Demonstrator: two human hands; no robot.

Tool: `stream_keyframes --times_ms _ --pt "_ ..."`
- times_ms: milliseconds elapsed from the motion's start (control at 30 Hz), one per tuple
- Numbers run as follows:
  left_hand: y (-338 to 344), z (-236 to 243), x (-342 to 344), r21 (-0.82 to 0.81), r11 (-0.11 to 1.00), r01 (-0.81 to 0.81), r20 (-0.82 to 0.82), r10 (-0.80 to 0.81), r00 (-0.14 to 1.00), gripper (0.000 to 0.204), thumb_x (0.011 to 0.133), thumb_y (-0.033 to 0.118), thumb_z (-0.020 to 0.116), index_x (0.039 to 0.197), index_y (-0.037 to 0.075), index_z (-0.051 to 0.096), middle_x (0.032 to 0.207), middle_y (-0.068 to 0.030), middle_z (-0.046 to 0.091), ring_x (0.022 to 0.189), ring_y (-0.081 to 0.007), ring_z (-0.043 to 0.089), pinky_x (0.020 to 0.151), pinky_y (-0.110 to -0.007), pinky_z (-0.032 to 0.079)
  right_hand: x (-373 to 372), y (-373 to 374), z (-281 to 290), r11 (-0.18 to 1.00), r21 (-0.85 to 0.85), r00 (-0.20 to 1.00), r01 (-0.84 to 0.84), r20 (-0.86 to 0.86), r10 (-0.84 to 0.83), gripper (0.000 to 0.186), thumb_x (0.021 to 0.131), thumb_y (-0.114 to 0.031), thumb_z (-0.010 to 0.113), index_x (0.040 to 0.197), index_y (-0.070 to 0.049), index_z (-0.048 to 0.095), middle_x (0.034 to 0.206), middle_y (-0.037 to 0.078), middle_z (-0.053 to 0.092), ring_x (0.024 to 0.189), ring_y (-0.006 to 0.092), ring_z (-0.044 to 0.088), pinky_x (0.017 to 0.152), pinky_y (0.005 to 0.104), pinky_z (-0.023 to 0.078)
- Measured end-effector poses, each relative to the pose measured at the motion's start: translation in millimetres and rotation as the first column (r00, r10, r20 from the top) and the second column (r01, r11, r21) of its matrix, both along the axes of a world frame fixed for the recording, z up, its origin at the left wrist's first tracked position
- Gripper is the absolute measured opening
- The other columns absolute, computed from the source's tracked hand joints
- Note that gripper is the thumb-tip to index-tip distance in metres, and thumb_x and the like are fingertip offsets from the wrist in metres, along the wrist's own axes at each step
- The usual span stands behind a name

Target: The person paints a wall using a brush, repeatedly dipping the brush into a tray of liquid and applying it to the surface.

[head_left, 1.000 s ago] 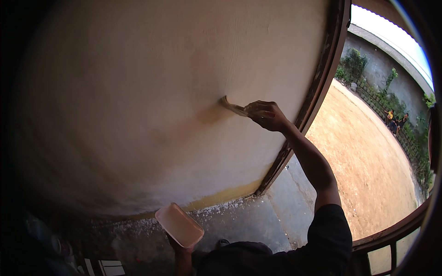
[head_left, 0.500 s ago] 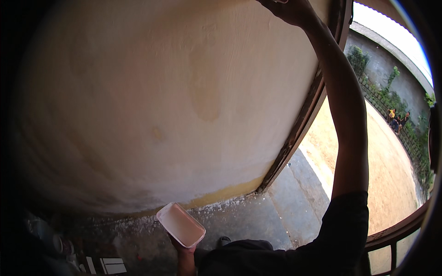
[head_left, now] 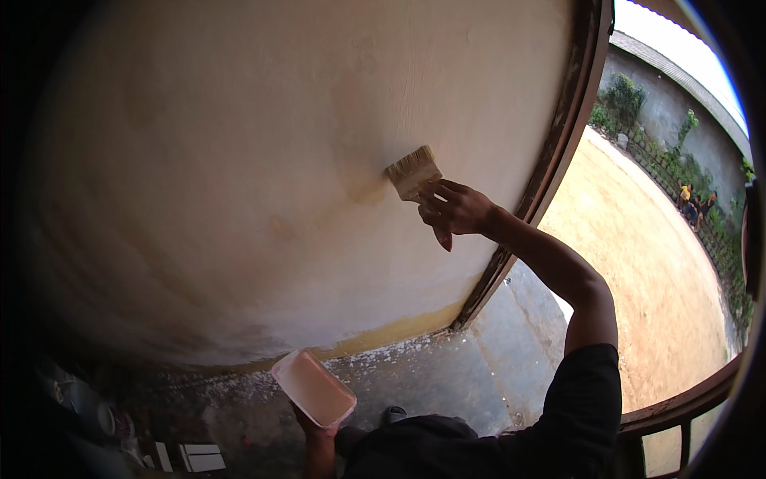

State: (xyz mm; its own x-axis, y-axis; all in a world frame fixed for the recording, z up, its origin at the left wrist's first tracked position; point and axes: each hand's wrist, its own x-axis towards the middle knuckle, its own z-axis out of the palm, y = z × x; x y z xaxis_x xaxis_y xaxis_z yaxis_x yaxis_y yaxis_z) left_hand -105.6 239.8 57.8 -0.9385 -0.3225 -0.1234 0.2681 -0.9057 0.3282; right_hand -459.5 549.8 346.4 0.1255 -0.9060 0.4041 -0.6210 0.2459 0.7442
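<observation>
In front of the cream wall (head_left: pixel 239 144), my right hand (head_left: pixel 463 211) grips a wide paintbrush (head_left: pixel 415 171) by its handle. The bristles point up and to the left, and their tips seem to touch the wall beside a yellowish stain (head_left: pixel 367 191). Low down near my body, my left hand (head_left: pixel 317 427) is closed on the near end of a shallow rectangular tray (head_left: pixel 315 391). Whitish-pink paint covers the tray's inside. The fingers beneath the tray are mostly hidden.
A dark wooden door frame (head_left: pixel 550 152) borders the wall on the right, with a sandy yard (head_left: pixel 638 263) and several people far off beyond it. The grey floor (head_left: pixel 423 371) is speckled white along the wall. Containers (head_left: pixel 104 419) and white strips (head_left: pixel 202 457) lie at lower left.
My right hand has come down and left from the top edge, bringing the paintbrush into full view against the wall. The left hand and tray have hardly moved.
</observation>
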Motion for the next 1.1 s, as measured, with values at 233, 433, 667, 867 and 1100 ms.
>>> stream_keyframes --times_ms 233,433,667,867,1100 --pt "9 13 -2 -0.041 0.999 -0.005 0.02 0.006 1.0 0.055 0.102 0.045 0.042 0.145 0.011 0.043 0.133 -0.0101 0.058 0.118 -0.0295 0.059 0.098 -0.049 0.051 4 -18 100 0.921 0.325 0.74 0.217 0.56 -0.372 0.023 0.075 -0.01 0.074 0.097 -0.015 0.069 0.1 0.0 0.07 0.093 0.0242 0.068 0.077 0.036 0.057" --pt "7 1 -4 -0.03 0.999 -0.029 -0.006 0.029 1.0 0.054 0.101 0.043 0.044 0.144 0.01 0.044 0.132 -0.0105 0.059 0.118 -0.0299 0.06 0.098 -0.05 0.051 -15 -41 248 0.923 -0.193 0.642 0.334 0.763 -0.073 0.012 0.086 -0.013 0.071 0.096 -0.007 0.071 0.092 0.004 0.072 0.084 0.0158 0.067 0.081 0.0325 0.053" --pt "4 -17 -3 -0.046 0.996 -0.072 -0.019 0.071 0.997 0.051 0.101 0.041 0.045 0.141 0.01 0.047 0.13 -0.0099 0.061 0.117 -0.029 0.061 0.096 -0.049 0.052 9 -43 360 0.879 -0.477 0.91 -0.019 0.355 0.212 0.007 0.085 -0.008 0.069 0.089 -0.002 0.07 0.08 0.009 0.07 0.074 0.0107 0.062 0.067 0.0274 0.051" --pt "2 -19 2 0.018 0.996 -0.083 -0.02 0.084 0.996 0.051 0.102 0.04 0.045 0.141 0.009 0.046 0.131 -0.0095 0.06 0.117 -0.0287 0.061 0.096 -0.049 0.052 -25 -48 277 0.929 -0.367 0.991 -0.053 -0.131 0.005 0.025 0.081 -0.008 0.071 0.107 -0.009 0.069 0.102 0.009 0.071 0.084 0.0269 0.07 0.073 0.0362 0.058" --pt "1 -12 -1 -0.003 0.998 -0.056 -0.051 0.055 0.997 0.052 0.102 0.041 0.044 0.144 0.01 0.043 0.131 -0.0103 0.059 0.117 -0.029 0.06 0.097 -0.049 0.052 -24 -22 113 0.94 -0.335 0.989 -0.065 -0.145 0.016 0.036 0.063 -0.014 0.077 0.096 -0.015 0.063 0.109 0.001 0.065 0.101 0.0238 0.067 0.087 0.0355 0.06"
